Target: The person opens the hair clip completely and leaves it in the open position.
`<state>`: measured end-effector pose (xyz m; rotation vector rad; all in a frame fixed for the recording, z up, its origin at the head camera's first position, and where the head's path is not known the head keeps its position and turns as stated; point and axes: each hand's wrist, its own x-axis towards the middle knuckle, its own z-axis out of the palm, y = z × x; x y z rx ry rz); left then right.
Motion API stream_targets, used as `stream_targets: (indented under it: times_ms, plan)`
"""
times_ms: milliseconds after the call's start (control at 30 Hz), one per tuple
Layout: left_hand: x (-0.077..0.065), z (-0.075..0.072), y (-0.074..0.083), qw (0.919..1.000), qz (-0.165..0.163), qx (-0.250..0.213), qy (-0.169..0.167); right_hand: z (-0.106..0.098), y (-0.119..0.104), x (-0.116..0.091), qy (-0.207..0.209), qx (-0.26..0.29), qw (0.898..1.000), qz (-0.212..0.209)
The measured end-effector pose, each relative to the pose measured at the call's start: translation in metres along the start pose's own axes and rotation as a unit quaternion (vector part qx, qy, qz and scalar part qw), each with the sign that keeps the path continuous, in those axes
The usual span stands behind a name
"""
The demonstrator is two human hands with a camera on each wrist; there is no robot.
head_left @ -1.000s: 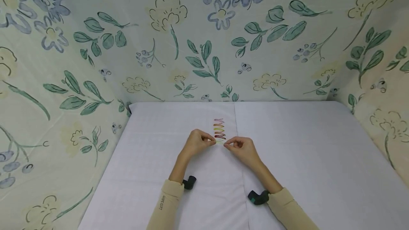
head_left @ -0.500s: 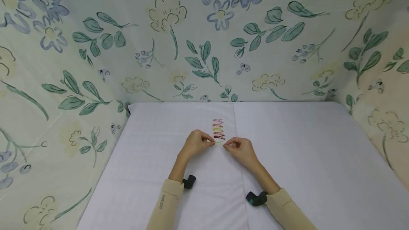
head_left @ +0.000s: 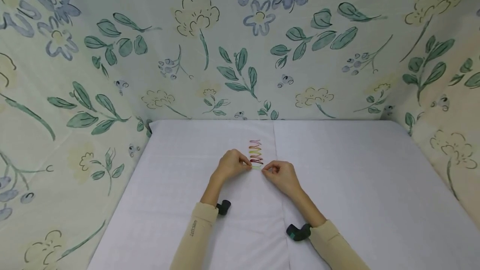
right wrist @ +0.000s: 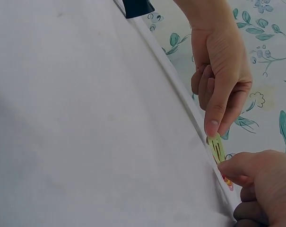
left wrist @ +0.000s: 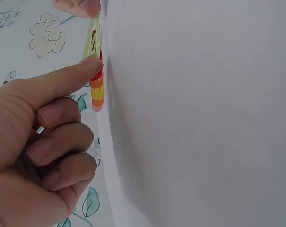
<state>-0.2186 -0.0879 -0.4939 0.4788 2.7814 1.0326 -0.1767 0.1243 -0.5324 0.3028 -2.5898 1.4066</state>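
A light green snap hair clip (right wrist: 217, 148) spans the gap between the two hands, close over the white cloth. My left hand (head_left: 233, 165) pinches its left end between thumb and forefinger. At the other end, the thumb and forefinger of my right hand (head_left: 283, 176) pinch it, while the remaining fingers curl in. Just beyond the green clip, dark red clips (head_left: 256, 161), yellow clips (head_left: 256, 152) and pink clips (head_left: 255, 141) lie in a column, with orange ones among them. In the left wrist view the fingertips partly cover the green clip (left wrist: 97, 38).
White cloth (head_left: 348, 186) covers the table, with a crease running front to back near the middle. Floral fabric (head_left: 240, 45) hangs behind the far edge and at both sides. Black wrist devices (head_left: 298, 232) stick out inward from the cuffs.
My left wrist and forearm have shifted slightly up and to the right. Both hands keep pinching the green hair clip at nearly the same spot. The column of clips stays put.
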Motion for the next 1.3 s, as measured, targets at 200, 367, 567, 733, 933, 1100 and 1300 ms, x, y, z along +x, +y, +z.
stream_targets:
  times_ms: [200,367,567,733,933,1100,1300]
  plan:
    - [0.001,0.001,0.0,0.9999,-0.007,0.014,-0.007,0.001,0.0,0.001,0.002,-0.012,1.0,-0.003]
    - [0.002,0.001,0.001,0.9998,-0.006,0.018,0.007,0.0,-0.001,0.002,-0.002,-0.015,1.0,0.001]
    - [0.002,0.001,0.003,0.9998,-0.009,0.016,0.007,0.0,-0.001,0.002,0.001,-0.016,1.0,0.003]
    - [0.002,0.001,0.003,0.9998,-0.014,0.011,0.003,0.0,0.0,0.002,0.005,-0.018,1.0,0.001]
    - [0.003,0.002,0.002,0.9998,-0.018,0.002,0.001,-0.001,0.002,0.001,0.01,-0.02,1.0,-0.003]
    - [0.002,0.001,-0.002,0.9996,-0.025,-0.012,0.006,-0.001,0.001,0.001,0.01,-0.015,1.0,0.001]
    - [-0.01,-0.014,-0.013,0.9972,-0.047,-0.049,0.03,-0.016,-0.004,0.003,0.018,0.005,0.998,0.061]
